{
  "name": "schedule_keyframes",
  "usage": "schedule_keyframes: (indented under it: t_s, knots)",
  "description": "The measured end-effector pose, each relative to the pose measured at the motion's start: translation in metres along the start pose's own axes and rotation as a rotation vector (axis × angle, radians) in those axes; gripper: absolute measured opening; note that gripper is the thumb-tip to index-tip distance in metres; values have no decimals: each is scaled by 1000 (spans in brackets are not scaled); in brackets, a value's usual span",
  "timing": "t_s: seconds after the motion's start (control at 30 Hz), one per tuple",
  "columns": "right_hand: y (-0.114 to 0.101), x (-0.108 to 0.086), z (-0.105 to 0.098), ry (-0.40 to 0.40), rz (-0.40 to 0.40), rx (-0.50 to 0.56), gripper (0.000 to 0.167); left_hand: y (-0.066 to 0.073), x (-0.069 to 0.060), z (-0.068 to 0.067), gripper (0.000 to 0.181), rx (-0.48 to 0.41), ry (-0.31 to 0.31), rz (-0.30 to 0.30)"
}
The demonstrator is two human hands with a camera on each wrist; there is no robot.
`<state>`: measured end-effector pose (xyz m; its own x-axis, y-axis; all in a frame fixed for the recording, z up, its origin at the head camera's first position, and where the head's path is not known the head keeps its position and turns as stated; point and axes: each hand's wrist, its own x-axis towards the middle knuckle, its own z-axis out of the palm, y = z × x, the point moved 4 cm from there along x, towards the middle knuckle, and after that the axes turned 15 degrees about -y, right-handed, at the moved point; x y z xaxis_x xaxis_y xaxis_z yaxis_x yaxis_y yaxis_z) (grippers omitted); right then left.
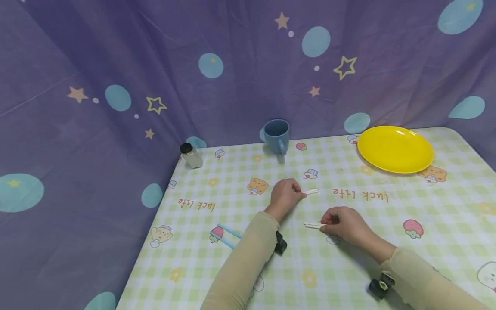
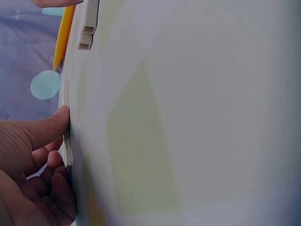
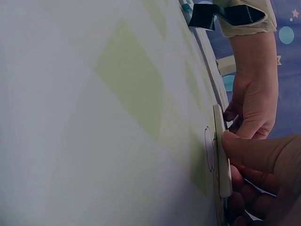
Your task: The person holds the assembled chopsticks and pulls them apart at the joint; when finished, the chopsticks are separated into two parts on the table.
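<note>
My left hand point(image 1: 286, 194) pinches a short, slim cream two-pronged piece point(image 1: 312, 191) between thumb and fingers, low over the tablecloth. Nearer the front and to the right, my right hand point(image 1: 346, 221) pinches a similar cream piece point(image 1: 312, 225) made of two narrow bars lying side by side. Its two squarish, recessed ends point(image 2: 87, 37) show in the left wrist view. In the right wrist view, the thumb lies along the cream bar point(image 3: 222, 155). The two pieces are apart. A pair of light blue sticks point(image 1: 226, 241) lies partly hidden under the left forearm.
A blue mug point(image 1: 277, 137) stands at the back of the checked table point(image 1: 348, 275). To its right sits a yellow plate point(image 1: 395, 150). A small black-capped jar point(image 1: 191, 156) is at the back left corner. A purple patterned curtain point(image 1: 240, 99) hangs behind the table.
</note>
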<state>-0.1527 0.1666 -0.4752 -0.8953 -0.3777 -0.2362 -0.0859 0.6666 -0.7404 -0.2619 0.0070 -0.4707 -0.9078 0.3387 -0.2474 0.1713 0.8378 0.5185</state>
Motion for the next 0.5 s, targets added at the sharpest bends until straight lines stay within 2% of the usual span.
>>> schedule_keyframes:
  t_s: [0.27,0.37,0.5]
  knots:
    - [-3,-1,-1,3,0,-11,12,0,0,-3,25,2,-27,-10]
    - [-4,-1,-1,-1,14,-8,13,-3,-4,-9,23,4,-27,-6]
    - [-7,0,-2,28,1,-31,13,-12,-13,-21,18,-23,-23,27]
